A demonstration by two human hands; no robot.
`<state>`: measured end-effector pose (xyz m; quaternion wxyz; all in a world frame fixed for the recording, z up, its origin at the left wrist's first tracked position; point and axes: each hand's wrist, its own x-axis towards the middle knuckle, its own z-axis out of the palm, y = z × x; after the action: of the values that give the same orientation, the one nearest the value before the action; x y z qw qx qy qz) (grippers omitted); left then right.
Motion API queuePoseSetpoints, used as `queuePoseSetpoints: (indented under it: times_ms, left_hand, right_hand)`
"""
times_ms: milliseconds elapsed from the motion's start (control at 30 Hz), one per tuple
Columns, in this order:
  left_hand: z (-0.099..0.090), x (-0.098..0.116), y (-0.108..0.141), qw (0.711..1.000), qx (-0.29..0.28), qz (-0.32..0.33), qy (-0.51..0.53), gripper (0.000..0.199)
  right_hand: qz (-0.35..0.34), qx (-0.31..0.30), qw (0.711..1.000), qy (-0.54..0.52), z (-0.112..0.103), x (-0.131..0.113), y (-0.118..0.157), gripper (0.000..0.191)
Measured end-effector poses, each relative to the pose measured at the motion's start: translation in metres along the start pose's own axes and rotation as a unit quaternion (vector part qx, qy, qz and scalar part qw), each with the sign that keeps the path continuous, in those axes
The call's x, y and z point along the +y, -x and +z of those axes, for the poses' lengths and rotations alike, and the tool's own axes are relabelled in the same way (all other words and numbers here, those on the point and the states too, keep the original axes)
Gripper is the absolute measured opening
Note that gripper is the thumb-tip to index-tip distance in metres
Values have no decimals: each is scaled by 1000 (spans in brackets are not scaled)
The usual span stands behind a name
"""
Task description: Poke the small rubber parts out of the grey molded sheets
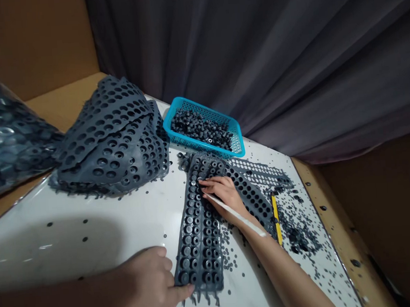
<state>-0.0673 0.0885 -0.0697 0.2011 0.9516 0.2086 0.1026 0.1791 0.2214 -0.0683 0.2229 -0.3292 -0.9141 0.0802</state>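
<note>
A dark grey moulded rubber sheet (pixel 203 238) with rows of round, ring-like parts lies lengthwise on the white table. My left hand (pixel 152 281) grips its near left corner, one finger lying on top and the others curled. Over the far half of the sheet is my right hand (pixel 225 196), fingers bent round a thin white stick (pixel 237 215) that slants back along the wrist. The stick's tip is close to the rings, though the fingertips partly hide it. Beneath and right of this sheet lies another dark perforated sheet (pixel 252 194).
A blue basket (pixel 238 142) of small dark rubber pieces stands behind. Piled sheets (pixel 114 132) sit at left, beside a clear bag (pixel 10 139) of dark parts. A yellow-handled tool (pixel 276 218), a hole-filled strip (pixel 262 170) and scattered bits (pixel 302 235) lie at right.
</note>
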Motion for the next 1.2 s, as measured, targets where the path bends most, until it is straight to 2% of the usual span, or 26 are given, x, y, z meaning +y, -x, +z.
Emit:
queuePoseSetpoints:
  times_ms: [167, 267, 400, 600, 833, 1200]
  left_hand:
    - [1, 0, -1, 1000, 12, 2, -12, 39]
    - [1, 0, 0, 1000, 14, 2, -12, 40]
    - [-2, 0, 0, 1000, 10, -2, -6, 40]
    - [-7, 1, -4, 1000, 7, 4, -15, 38]
    - [-8, 1, -5, 1000, 5, 7, -18, 38]
    - [-4, 0, -3, 1000, 21, -4, 11, 37]
  right_hand:
    - [-70, -22, 993, 91, -3, 2, -3, 11]
    - [-76, -16, 992, 95, -4, 4, -4, 10]
    - [-35, 41, 998, 35, 1, 7, -4, 10]
    - [91, 106, 988, -58, 5, 5, -4, 12]
    - [63, 37, 991, -116, -4, 2, -3, 9]
    - [11, 20, 1000, -16, 3, 7, -1, 10]
